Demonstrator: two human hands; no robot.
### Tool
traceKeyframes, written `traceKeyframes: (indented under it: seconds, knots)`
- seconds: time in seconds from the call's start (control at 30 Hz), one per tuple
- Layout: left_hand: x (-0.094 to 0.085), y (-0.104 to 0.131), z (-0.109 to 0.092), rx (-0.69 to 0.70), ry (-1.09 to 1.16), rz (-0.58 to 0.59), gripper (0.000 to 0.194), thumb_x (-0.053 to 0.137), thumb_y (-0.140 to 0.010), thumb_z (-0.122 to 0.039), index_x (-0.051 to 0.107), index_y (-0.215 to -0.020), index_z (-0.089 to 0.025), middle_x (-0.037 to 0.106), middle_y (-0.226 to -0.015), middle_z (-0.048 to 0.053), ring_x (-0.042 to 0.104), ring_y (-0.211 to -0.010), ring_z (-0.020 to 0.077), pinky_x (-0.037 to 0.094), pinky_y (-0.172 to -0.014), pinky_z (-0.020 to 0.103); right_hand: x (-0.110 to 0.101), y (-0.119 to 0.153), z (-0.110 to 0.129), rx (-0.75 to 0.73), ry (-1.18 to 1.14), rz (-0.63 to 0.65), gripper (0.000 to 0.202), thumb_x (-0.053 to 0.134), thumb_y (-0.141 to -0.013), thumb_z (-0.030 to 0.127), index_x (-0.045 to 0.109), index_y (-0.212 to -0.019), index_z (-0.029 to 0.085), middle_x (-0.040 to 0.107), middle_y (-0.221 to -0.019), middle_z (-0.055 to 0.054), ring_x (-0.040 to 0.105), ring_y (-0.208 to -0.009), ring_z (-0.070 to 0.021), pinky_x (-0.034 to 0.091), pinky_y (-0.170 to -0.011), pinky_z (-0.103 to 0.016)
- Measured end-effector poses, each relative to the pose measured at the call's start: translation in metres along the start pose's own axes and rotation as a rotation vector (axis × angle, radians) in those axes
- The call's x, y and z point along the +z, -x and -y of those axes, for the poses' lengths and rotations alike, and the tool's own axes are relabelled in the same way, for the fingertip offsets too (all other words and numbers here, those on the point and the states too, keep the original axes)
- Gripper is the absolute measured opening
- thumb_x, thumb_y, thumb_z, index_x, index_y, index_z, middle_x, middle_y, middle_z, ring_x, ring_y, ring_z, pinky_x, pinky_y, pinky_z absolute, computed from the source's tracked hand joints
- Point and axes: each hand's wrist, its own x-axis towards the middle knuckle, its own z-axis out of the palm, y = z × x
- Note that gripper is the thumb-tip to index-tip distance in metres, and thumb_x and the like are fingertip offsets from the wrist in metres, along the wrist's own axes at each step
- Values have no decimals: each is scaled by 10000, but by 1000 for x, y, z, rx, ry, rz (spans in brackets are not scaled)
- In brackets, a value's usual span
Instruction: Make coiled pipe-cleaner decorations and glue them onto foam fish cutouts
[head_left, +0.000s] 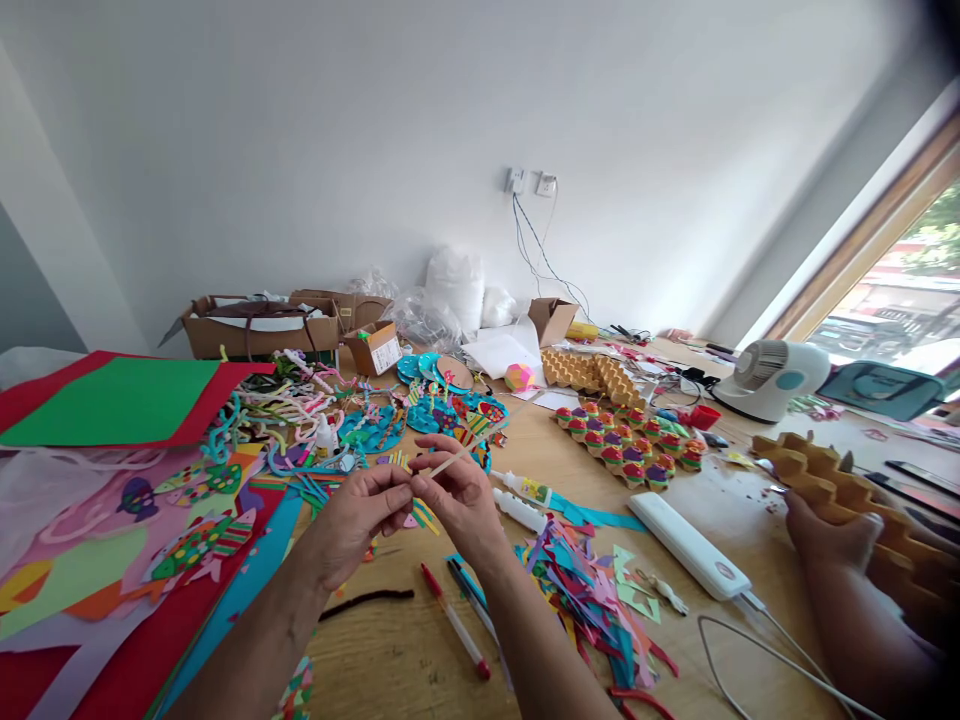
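My left hand point(373, 505) and my right hand point(457, 495) meet above the middle of the table, fingertips nearly touching. Between the right thumb and fingers runs a thin pale strip point(459, 456), slanting up to the right. The left thumb and index finger pinch at its lower end; what exactly they hold there is too small to make out. Behind the hands lie blue paper plates point(373, 428) with colourful decorations. Below them on the table are a dark brown pipe cleaner point(367, 602) and a red pen point(454, 620). Glue bottles point(519, 508) lie right of my right hand.
Coloured paper and fish cutouts point(202, 548) cover the left side. Paper scraps point(581, 590), a white power strip point(690, 545) and egg trays of painted pieces point(626, 447) are to the right. Another person's hand point(829, 535) holds a cardboard egg tray point(817, 470). A fan point(772, 380) stands behind.
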Motion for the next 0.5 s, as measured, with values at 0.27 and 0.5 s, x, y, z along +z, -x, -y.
traceKeyframes:
  seconds: [0.27,0.5]
  knots:
    - [-10,1,-3,-25,33,-20,208,656,-668,-338,602,-701,-141,515,-591,-21,416,-503,70,292,-446,178,-17,-6,2,-90,105,176,126,540,-810,212,659,-852,207,635,-829,-17,573,-779,-135,434,-706,-244]
    - [-6,-5,2,227,-434,-207,141,529,-730,-287,590,-680,-170,489,-557,-30,447,-513,111,348,-479,214,-5,-2,-7,129,203,1,110,582,-721,234,638,-667,156,569,-574,11,483,-533,-101,366,-495,-201]
